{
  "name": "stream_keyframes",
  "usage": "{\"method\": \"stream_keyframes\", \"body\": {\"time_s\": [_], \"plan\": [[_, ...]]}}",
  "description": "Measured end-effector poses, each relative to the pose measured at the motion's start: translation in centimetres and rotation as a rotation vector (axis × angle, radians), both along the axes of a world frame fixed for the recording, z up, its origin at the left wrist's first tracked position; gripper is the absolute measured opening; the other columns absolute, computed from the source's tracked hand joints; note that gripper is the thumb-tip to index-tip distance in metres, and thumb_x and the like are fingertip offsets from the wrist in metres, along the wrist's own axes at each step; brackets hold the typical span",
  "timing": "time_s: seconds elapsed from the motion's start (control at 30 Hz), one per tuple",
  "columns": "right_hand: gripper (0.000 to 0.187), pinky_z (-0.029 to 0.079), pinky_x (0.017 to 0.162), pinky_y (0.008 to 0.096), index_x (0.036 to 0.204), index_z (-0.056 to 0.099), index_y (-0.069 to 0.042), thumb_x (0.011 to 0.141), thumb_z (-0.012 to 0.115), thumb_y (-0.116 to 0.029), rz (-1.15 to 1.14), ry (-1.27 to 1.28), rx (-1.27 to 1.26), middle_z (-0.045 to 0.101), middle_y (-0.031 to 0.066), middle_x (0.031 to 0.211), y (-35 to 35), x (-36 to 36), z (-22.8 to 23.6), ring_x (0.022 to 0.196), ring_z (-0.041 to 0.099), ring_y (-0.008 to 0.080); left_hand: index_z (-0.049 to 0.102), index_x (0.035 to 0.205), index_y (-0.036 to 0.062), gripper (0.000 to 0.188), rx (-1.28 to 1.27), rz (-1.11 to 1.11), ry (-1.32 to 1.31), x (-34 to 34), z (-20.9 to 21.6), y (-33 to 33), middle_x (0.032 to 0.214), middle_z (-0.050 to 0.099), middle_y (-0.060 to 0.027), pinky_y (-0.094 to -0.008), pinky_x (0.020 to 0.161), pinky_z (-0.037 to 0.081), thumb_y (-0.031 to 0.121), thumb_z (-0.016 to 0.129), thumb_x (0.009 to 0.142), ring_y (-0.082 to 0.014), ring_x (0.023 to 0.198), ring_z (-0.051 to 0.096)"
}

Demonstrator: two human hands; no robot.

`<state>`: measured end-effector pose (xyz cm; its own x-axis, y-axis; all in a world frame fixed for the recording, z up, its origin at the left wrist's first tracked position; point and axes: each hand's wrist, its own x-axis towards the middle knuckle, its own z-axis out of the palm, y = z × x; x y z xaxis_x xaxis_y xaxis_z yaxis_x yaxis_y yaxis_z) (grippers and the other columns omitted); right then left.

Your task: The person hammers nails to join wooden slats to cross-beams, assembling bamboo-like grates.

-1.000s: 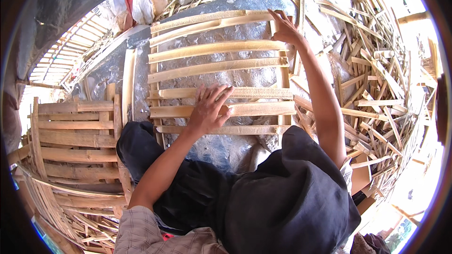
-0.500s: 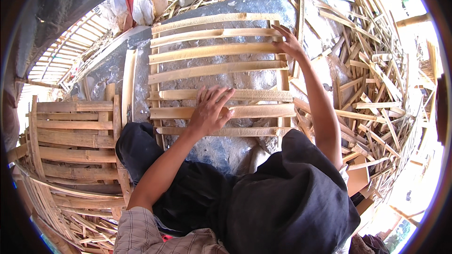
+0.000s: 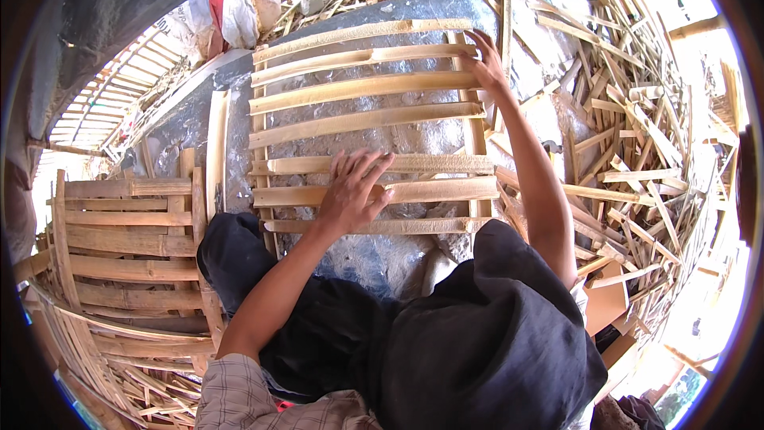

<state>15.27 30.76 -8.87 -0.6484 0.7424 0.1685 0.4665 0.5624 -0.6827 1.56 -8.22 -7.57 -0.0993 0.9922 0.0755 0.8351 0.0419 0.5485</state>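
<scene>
In front of me lies a frame of pale split-bamboo slats (image 3: 358, 93), several slats laid crosswise over two upright rails. A wider gap separates the far group of slats from the near group. My left hand (image 3: 352, 191) rests palm down on the near slats, its fingers spread toward the gap. At the right rail (image 3: 472, 137), my right hand (image 3: 489, 70) touches the ends of the far slats with its fingers stretched out and apart. Neither hand is wrapped around a slat.
A finished-looking bamboo panel (image 3: 131, 269) lies at the left, beside a loose upright strip (image 3: 216, 151). Bamboo offcuts (image 3: 637, 147) heap up on the right. White sacks (image 3: 240, 12) stand at the far left. Dark cloth (image 3: 493, 334) covers my legs near the frame.
My right hand has shifted slightly outward along the slat ends, its fingers now nearer the right edge. The left hand stays in nearly the same place.
</scene>
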Motion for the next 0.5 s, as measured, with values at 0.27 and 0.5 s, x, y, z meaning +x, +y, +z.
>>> {"method": "stream_keyframes", "body": {"time_s": [0.27,0.5], "plan": [[0.066,0.039,0.106,0.054,0.147,0.045,-0.022,0.085,0.067,-0.029,0.1,-0.33,0.25,0.04,0.0011,0.156,0.5,-1.1,1.1,0.135,0.043,0.034,0.045,0.148,0.0187,0.061,-0.022,0.002,0.018,-0.1,-0.1,-0.2,0.143,0.045,-0.0104,-0.0582,0.12,0.017,0.04,0.057,0.092,-0.0293,0.139,0.038],[0.057,0.02,0.12,0.0553,0.149,0.044,-0.036,0.094,0.055,-0.045,0.137,-0.581,0.274,0.033,-0.0105,0.16,2.3,0.0,-3.1,0.142,0.034,0.0397,0.044,0.148,0.0191,0.062,-0.006,0.002,0.006,-0.1,-0.1,-0.2,0.144,0.045,-0.0103,-0.0584,0.119,0.018,0.039,0.058,0.091,-0.0291,0.139,0.038]]}}
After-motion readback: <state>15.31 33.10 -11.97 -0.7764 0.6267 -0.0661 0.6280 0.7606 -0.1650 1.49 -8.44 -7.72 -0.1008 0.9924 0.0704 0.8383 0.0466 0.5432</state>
